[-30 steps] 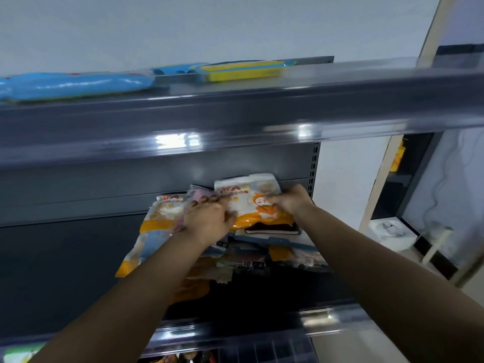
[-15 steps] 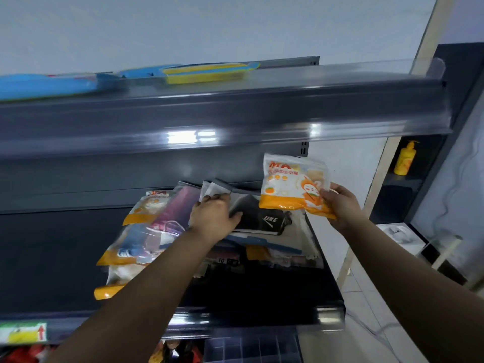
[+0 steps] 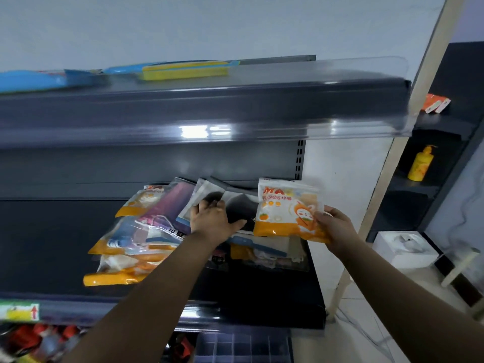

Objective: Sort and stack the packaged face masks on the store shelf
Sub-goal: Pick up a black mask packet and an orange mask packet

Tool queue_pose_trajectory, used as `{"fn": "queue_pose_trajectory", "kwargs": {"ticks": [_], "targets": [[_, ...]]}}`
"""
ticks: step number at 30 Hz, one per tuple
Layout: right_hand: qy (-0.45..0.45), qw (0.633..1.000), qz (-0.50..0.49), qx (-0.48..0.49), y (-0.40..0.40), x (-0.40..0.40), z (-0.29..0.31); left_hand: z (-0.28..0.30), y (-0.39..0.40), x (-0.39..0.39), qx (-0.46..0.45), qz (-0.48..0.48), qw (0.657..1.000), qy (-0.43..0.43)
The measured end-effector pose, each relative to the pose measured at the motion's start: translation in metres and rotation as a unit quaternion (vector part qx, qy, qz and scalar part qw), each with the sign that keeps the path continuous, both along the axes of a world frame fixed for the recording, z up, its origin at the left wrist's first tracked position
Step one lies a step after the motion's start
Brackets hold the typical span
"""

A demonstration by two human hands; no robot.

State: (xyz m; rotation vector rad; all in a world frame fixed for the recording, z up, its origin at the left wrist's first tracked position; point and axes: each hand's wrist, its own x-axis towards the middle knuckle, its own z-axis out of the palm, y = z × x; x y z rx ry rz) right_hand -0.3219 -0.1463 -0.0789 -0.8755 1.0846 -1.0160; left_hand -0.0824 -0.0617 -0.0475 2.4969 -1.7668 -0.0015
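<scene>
My right hand [image 3: 336,226] grips a white and orange mask pack [image 3: 286,210] by its lower right corner and holds it upright, just off the right end of the pile. My left hand [image 3: 213,218] lies flat on a clear pack with a black mask [image 3: 237,205] on top of the pile, fingers spread. Left of it lie a purple mask pack [image 3: 170,205] and several orange-edged packs [image 3: 125,247], fanned loosely across the dark shelf [image 3: 47,244].
The upper shelf [image 3: 209,108] overhangs the pile and carries blue and yellow packs [image 3: 183,70]. At right stand a wooden post [image 3: 387,163], a yellow bottle [image 3: 420,163] and a white box [image 3: 404,247]. Red goods [image 3: 34,339] fill the shelf below.
My right hand lifted the white and orange pack off the pile and carried it to the right. My left hand stayed pressed on the pile, now on the black-mask pack.
</scene>
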Motion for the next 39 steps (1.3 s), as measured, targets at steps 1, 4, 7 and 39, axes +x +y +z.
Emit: {"fn": "queue_pose_trajectory", "kwargs": {"ticks": [1,4,7,39], "targets": [[0.009,1.000,0.001,0.003,-0.001,0.001,-0.003,-0.001,0.000,0.000,-0.006,0.003,1.000,0.003],[0.047,0.999,0.006,-0.002,-0.003,0.006,-0.007,-0.004,0.003,-0.001,-0.030,0.016,0.999,0.014],[0.102,0.994,0.027,-0.022,-0.002,0.012,-0.004,-0.005,0.005,-0.003,-0.036,0.043,0.998,0.021],[-0.036,0.981,0.109,-0.155,0.019,0.054,0.017,0.030,0.102,0.037,-0.469,0.115,0.790,0.378]]}}
